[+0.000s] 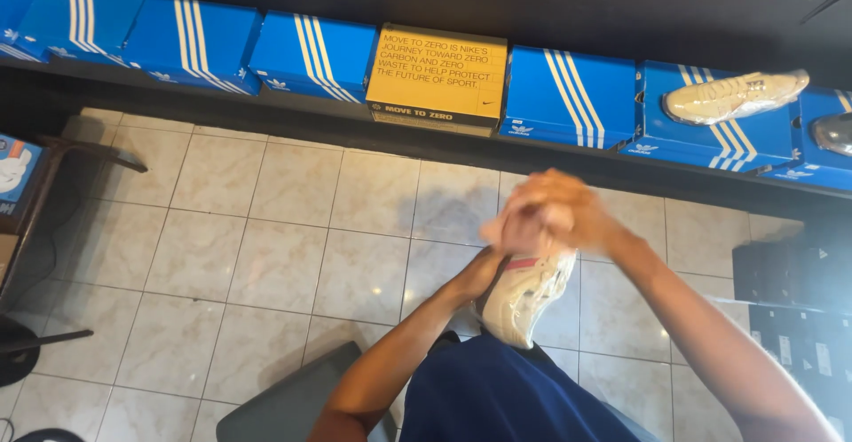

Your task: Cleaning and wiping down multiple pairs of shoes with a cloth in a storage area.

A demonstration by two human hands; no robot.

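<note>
A cream sneaker (524, 298) with a pink stripe is held upright above my lap. My left hand (484, 273) reaches up along its left side and grips it from below; most of that hand is hidden behind the shoe. My right hand (555, 213) is blurred with motion and closed over the top of the sneaker, with something pale pink under its fingers that I cannot make out. Both forearms rise from the bottom of the view and meet at the shoe.
A low black shelf (266, 109) at the back carries a row of blue striped shoe boxes (581, 96) and one yellow box (437, 76). A cream sneaker (735, 96) lies on a box at right. Black boxes (794, 318) stack at right. Tiled floor (266, 247) lies below.
</note>
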